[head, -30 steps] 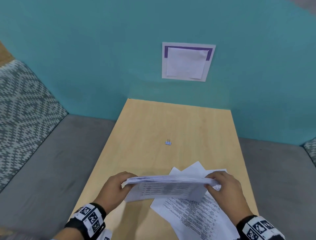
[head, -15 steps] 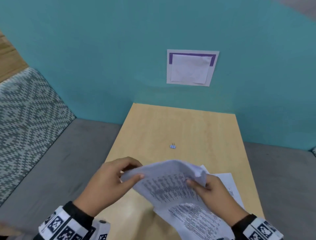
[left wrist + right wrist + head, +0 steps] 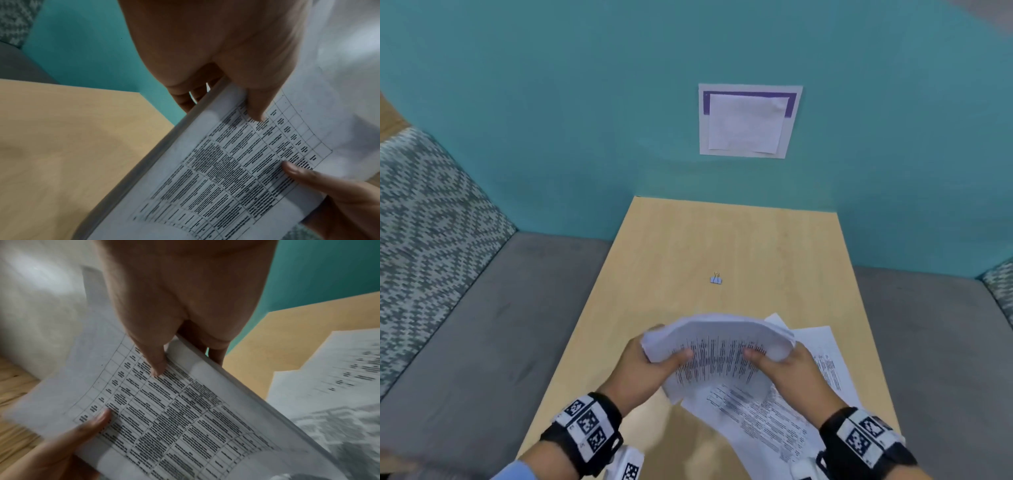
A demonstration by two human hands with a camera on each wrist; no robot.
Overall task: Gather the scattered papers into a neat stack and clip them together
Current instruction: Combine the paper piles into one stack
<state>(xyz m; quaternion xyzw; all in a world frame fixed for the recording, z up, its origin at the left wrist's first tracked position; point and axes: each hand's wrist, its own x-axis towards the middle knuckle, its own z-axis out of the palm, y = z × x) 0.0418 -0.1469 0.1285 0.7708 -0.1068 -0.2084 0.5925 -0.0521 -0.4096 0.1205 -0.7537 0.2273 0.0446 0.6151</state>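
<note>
A bundle of printed papers (image 3: 719, 346) is held above the near part of the wooden table (image 3: 722, 240), bowed upward in an arch. My left hand (image 3: 650, 363) grips its left end, thumb on the printed face (image 3: 236, 170). My right hand (image 3: 787, 366) grips the right end, thumb on top (image 3: 164, 402). More printed sheets (image 3: 822, 363) lie loose on the table under and right of the bundle (image 3: 333, 374). A small blue binder clip (image 3: 716, 279) lies alone in the middle of the table, beyond both hands.
A teal wall (image 3: 551, 102) rises behind the table, with a white sheet (image 3: 748, 121) fixed to it. Grey bench seats (image 3: 482, 325) flank the table on both sides, and a patterned cushion (image 3: 424, 212) stands at the left.
The bundle went from a flat, edge-on hold to a raised, arched one with the printed face toward me. Both hands shifted closer together on it. The clip stayed put.
</note>
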